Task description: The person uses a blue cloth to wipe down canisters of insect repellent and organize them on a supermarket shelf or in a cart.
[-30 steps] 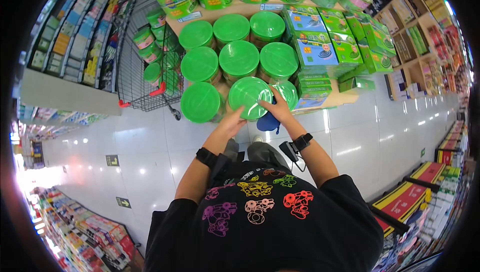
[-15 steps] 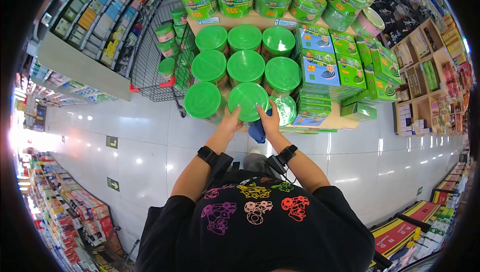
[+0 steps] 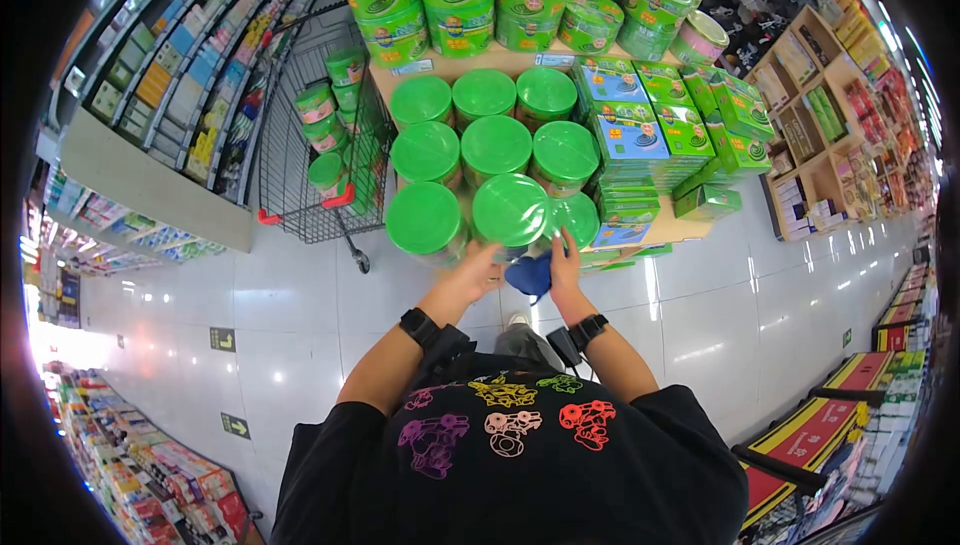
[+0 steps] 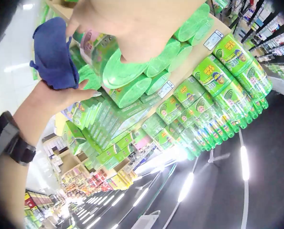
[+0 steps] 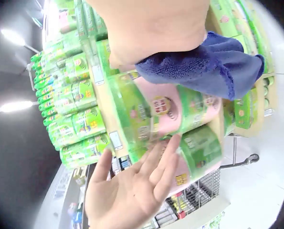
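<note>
In the display's (image 3: pixel 685 231) front row, one green-lidded tub (image 3: pixel 511 211) stands between two similar tubs (image 3: pixel 424 219); left hand (image 3: pixel 474 273) released, fingers extended near it — right hand (image 3: pixel 565 267) grasping a blue cloth (image 3: pixel 530 276).

From the head view, your left forearm (image 3: pixel 385 367) slants up toward 1 o'clock and your right forearm (image 3: pixel 618 360) toward 11, bringing your hands near each other but apart. Your left hand (image 3: pixel 478 270) is a little blurred there; the right wrist view shows its palm, fingers extended toward 1 o'clock, thumb spread toward 12. Your right hand (image 3: pixel 566 263) sits at its 3 o'clock, fingertips toward 12; in the left wrist view its thumb stretches toward 3, the fingers largely hidden.
</note>
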A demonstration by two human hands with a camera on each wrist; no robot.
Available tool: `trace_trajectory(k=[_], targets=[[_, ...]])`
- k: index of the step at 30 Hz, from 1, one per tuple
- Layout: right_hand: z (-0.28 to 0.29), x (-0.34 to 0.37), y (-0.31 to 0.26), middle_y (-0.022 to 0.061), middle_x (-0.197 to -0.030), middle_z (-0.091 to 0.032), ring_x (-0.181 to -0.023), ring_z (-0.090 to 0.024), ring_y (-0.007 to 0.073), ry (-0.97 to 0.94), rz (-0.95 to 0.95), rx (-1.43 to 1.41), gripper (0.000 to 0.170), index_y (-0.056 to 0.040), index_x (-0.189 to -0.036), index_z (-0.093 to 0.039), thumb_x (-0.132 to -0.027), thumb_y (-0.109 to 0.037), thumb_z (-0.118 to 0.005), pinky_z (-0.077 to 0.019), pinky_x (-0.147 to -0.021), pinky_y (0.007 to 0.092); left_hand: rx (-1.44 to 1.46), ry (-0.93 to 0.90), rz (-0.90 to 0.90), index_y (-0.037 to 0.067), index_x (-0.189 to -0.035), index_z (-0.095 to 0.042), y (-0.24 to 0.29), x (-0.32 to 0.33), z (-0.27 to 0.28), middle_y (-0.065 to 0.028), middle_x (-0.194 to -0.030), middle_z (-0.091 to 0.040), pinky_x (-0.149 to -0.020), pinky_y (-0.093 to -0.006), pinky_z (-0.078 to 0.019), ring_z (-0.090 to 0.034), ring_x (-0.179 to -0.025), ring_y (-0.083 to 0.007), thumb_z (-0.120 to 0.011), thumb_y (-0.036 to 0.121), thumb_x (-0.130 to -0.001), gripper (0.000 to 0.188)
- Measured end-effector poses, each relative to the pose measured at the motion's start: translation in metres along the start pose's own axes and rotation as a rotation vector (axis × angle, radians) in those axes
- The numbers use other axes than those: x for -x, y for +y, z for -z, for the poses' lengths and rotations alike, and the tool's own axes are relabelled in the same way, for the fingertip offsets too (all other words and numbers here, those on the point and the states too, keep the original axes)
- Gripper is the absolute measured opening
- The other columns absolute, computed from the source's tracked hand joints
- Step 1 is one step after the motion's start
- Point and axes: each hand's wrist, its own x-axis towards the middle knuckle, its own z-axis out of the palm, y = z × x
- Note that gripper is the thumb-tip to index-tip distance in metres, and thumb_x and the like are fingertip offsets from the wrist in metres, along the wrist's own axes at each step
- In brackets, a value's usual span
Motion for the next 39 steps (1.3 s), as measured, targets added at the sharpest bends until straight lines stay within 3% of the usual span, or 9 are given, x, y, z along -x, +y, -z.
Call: trace_trajectory(k=[9, 12, 16, 20, 24, 28, 31, 34, 39], targets=[[-0.022, 0.094, 0.149, 0.0112, -0.091, -0.062, -0.082, -0.059, 0.0215, 0.384, -0.231, 0.165, 0.028, 0.0001, -0.096, -0.058, -0.079, -0.021, -0.064, -0.0483, -0.074, 0.0354, -0.356, -0.35, 0.062, 0.01, -0.135, -0.036, -0.021, 0.089, 0.181, -0.0077, -0.133, -0.047, -0.093, -0.0386, -0.0383, -0.051, -0.112, -0.0228, -0.055, 0.039, -0.087, 0.059], [-0.064, 0.152, 0.131, 0.0134, -0.088, -0.062, -0.082, -0.061, 0.0254, -0.698, 0.346, 1.151, 0.025, 0.0002, -0.097, -0.057, -0.08, -0.017, -0.061, -0.0499, -0.075, 0.0374, -0.514, -0.201, -0.171, 0.01, -0.135, -0.036, -0.034, 0.11, 0.265, -0.0117, -0.135, -0.044, -0.095, -0.0377, -0.0379, -0.048, -0.117, -0.0264, -0.06, 0.039, -0.083, 0.065], [-0.218, 0.196, 0.115, 0.0095, -0.081, -0.062, -0.078, -0.063, 0.024, -0.603, -1.018, 0.032, 0.014, -0.003, -0.09, -0.058, -0.082, -0.014, -0.059, -0.0518, -0.076, 0.0345, -1.18, 0.155, -0.541, 0.009, -0.138, -0.031, -0.053, 0.162, 0.347, -0.0184, -0.134, -0.043, -0.099, -0.0399, -0.0362, -0.044, -0.121, -0.032, -0.071, 0.041, -0.071, 0.084], [-0.324, 0.235, 0.059, 0.0053, -0.086, -0.06, -0.08, -0.061, 0.014, -1.026, -0.722, -0.121, 0.014, -0.0059, -0.092, -0.059, -0.084, -0.017, -0.059, -0.0502, -0.073, 0.0275, -1.099, 0.418, -0.466, 0.01, -0.134, -0.035, -0.02, 0.228, 0.354, -0.0204, -0.13, -0.046, -0.096, -0.0428, -0.0385, -0.047, -0.117, -0.0368, -0.076, 0.036, -0.062, 0.088], [-0.372, 0.25, 0.034, 0.0009, -0.082, -0.057, -0.079, -0.058, 0.0091, -1.285, -0.423, 0.032, 0.011, -0.0074, -0.092, -0.058, -0.085, -0.016, -0.061, -0.0485, -0.07, 0.0239, -0.543, 0.581, -0.507, 0.008, -0.113, -0.054, -0.025, 0.205, 0.407, -0.0152, -0.1, -0.063, -0.068, -0.0373, -0.0532, -0.065, -0.083, -0.0268, -0.067, 0.013, -0.07, 0.045], [-0.385, 0.231, 0.062, 0.0014, -0.089, -0.055, -0.079, -0.053, 0.0082, -1.388, -0.096, 0.4, 0.044, -0.0097, -0.114, -0.053, -0.074, -0.009, -0.072, -0.0447, -0.074, 0.0229, 0.262, 0.542, -0.453, -0.001, -0.094, -0.061, 0.005, 0.199, 0.425, -0.011, -0.082, -0.064, -0.06, -0.0314, -0.0538, -0.064, -0.074, -0.0184, -0.056, 0.01, -0.081, 0.018], [-0.392, 0.214, 0.073, 0.0057, -0.097, -0.054, -0.082, -0.053, 0.0156, -1.25, 0.132, 0.471, 0.072, -0.012, -0.127, -0.046, -0.063, -0.015, -0.08, -0.0468, -0.073, 0.0303, 0.155, 0.402, -0.441, -0.002, -0.095, -0.061, 0.034, 0.182, 0.439, -0.009, -0.08, -0.064, -0.061, -0.0295, -0.0523, -0.063, -0.074, -0.0161, -0.054, 0.012, -0.084, 0.019], [-0.411, 0.186, 0.083, 0.0115, -0.127, -0.044, -0.107, -0.047, 0.0235, -1.278, 0.05, 0.49, 0.094, -0.0183, -0.14, -0.028, -0.061, -0.012, -0.08, -0.0428, -0.089, 0.0369, -0.101, 0.283, -0.398, 0.002, -0.098, -0.062, 0.058, 0.147, 0.456, -0.0059, -0.084, -0.064, -0.063, -0.0279, -0.051, -0.061, -0.074, -0.0135, -0.054, 0.015, -0.085, 0.02], [-0.452, 0.134, 0.084, 0.0056, -0.118, -0.053, -0.11, -0.049, 0.0166, -1.463, -0.402, 0.301, 0.073, -0.0064, -0.131, -0.042, -0.068, -0.012, -0.077, -0.0374, -0.097, 0.0319, 0.02, -0.064, -0.353, 0.002, -0.109, -0.057, 0.132, 0.119, 0.458, -0.0071, -0.099, -0.061, -0.067, -0.0266, -0.05, -0.06, -0.083, -0.013, -0.058, 0.015, -0.084, 0.029]])
